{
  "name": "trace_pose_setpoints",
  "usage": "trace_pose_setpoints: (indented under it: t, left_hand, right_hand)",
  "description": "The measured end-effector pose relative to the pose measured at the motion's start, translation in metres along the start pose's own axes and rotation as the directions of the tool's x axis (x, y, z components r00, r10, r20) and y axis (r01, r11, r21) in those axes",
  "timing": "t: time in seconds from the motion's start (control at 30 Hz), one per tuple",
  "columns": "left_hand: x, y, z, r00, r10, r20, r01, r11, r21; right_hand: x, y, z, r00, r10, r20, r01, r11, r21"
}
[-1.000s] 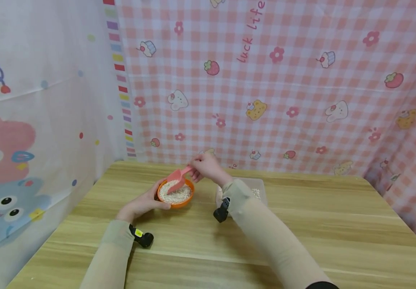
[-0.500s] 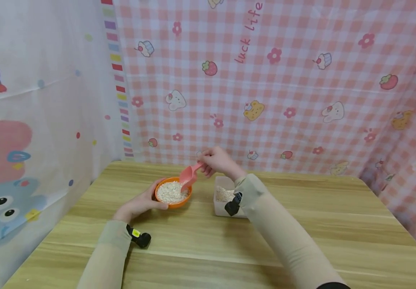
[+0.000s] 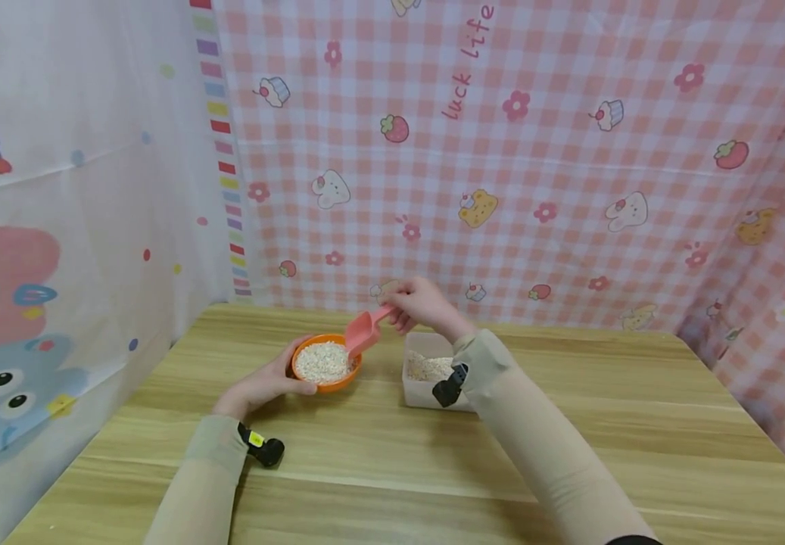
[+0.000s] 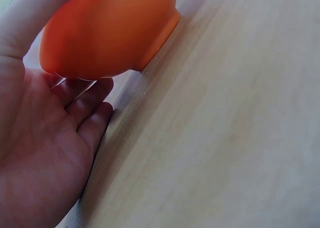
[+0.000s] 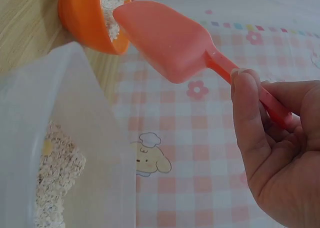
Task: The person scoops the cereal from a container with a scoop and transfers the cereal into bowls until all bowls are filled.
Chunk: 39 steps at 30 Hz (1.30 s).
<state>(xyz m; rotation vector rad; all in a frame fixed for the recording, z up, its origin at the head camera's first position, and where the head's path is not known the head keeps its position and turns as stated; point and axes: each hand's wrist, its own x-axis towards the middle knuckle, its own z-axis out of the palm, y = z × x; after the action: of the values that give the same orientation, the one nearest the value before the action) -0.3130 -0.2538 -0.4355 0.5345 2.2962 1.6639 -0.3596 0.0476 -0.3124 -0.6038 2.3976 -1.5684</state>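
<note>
**Scoop held at the rim of the oat bowl**

Head view: on the wooden table [image 3: 569,454] the left hand [image 3: 266,384] cups the near side of an orange bowl [image 3: 325,363] filled with oats. The right hand [image 3: 422,304] pinches the handle of a pink scoop [image 3: 363,331], whose blade hangs over the bowl's right rim. Just right of the bowl stands a clear plastic container [image 3: 426,375] holding oats.

Left wrist view: fingers [image 4: 87,105] curl loosely under the bowl [image 4: 110,28], thumb along its side.

Right wrist view: thumb and fingers [image 5: 250,113] grip the scoop handle; the scoop [image 5: 170,40] tilts mouth-down at the bowl [image 5: 85,18], above the container [image 5: 75,113].
</note>
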Motion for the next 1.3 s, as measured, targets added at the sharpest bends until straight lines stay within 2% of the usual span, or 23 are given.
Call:
trace_pose_setpoints:
  t: [0.27,0.63,0.93,1.2,1.3]
  left_hand:
    - [0.002,-0.003,0.000,1.000,-0.020,-0.012,0.020,1.000,-0.002]
    - [0.004,-0.004,0.001,0.999,-0.031,-0.022,0.032,0.999,0.028]
    - [0.001,-0.002,0.003,0.999,-0.023,-0.024,0.024,1.000,0.016]
    - [-0.001,0.002,0.003,1.000,-0.012,-0.027,0.012,1.000,-0.016]
    - [0.001,0.003,0.000,0.998,-0.010,-0.056,0.008,0.999,-0.034]
  right_hand:
    - [-0.026,0.019,-0.025,0.998,0.021,-0.065,-0.009,0.986,0.168]
    - [-0.074,0.063,-0.072,0.979,0.051,-0.196,0.020,0.939,0.343]
    - [-0.094,0.085,-0.092,0.966,0.068,-0.251,0.032,0.925,0.378]
    - [-0.099,0.097,-0.097,0.965,0.074,-0.251,0.043,0.902,0.430]
    - [-0.099,0.098,-0.098,0.965,0.080,-0.252,0.040,0.899,0.437]
